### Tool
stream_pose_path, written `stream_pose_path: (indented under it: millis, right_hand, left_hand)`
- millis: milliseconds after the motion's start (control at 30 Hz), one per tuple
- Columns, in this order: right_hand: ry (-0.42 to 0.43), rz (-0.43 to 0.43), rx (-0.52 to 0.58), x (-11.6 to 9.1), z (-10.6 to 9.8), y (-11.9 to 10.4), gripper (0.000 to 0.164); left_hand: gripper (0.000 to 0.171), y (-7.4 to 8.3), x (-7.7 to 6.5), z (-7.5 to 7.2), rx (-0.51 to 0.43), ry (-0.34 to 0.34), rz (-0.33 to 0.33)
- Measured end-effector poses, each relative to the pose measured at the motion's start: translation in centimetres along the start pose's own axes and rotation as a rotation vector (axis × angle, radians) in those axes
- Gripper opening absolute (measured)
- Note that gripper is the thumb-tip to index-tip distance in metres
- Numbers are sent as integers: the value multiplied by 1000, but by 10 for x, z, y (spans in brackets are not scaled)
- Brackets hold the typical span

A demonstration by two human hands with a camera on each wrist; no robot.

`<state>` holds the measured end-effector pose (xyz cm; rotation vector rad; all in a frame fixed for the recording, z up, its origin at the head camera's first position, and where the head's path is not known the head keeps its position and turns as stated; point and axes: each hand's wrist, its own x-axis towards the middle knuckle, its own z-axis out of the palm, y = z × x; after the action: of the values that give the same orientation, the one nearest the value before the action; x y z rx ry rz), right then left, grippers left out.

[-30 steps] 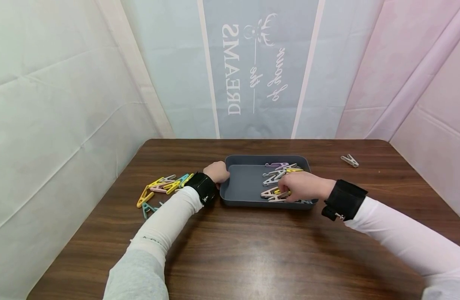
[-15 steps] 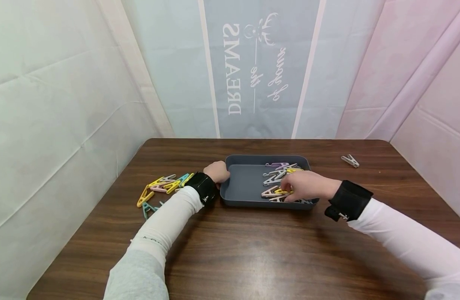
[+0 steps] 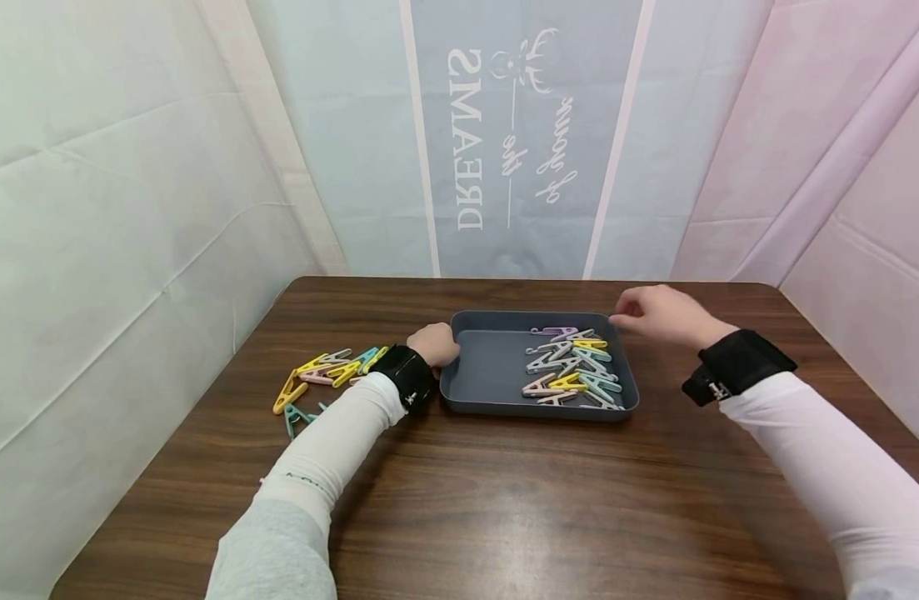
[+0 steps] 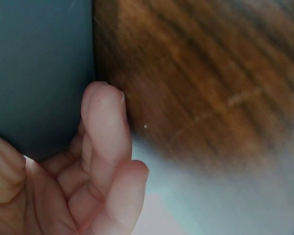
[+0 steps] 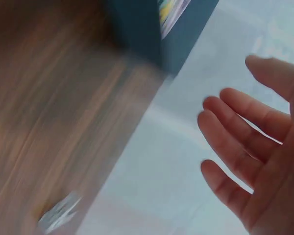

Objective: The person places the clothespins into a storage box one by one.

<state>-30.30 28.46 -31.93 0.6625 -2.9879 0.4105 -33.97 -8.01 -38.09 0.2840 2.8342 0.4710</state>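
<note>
A dark grey tray (image 3: pixel 485 371) lies on the table with several clothespins (image 3: pixel 567 382) in its right half, in purple, yellow, teal, grey and pink. My left hand (image 3: pixel 433 345) grips the tray's left wall. In the left wrist view, its fingers (image 4: pixel 108 122) curl along the outside of that wall. Above the back right corner of the tray is my right hand (image 3: pixel 667 315), holding nothing. Its fingers (image 5: pixel 235 142) are spread and loosely bent in the right wrist view. A pale clothespin (image 5: pixel 59 213) on the table shows blurred there; the right hand hides it in the head view.
Several loose clothespins (image 3: pixel 330 372), yellow, pink, teal and grey, lie on the table left of the tray, partly behind the left forearm. A printed cloth (image 3: pixel 519 142) hangs behind the brown wooden table (image 3: pixel 504 492), and pale fabric walls stand at both sides.
My right hand has lifted out of the tray and moved back and right, uncovering the clothespins in it. The left hand and the tray have stayed put.
</note>
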Motion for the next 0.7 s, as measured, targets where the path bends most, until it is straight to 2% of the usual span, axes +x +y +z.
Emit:
stream_pose_path:
  millis: [133, 300, 533, 700]
  right_hand:
    - [10, 119, -40, 0, -7, 38, 28]
    - [8, 277, 2, -4, -6, 74, 43]
    - [64, 470, -23, -10, 14, 104, 66]
    - [13, 535, -3, -18, 29, 123, 73]
  left_hand:
    - [31, 0, 0, 0, 0, 1, 3]
    - [31, -1, 0, 1, -1, 2, -6]
    - [30, -2, 2, 2, -18, 1, -6]
    - [29, 1, 3, 1, -10, -2, -15]
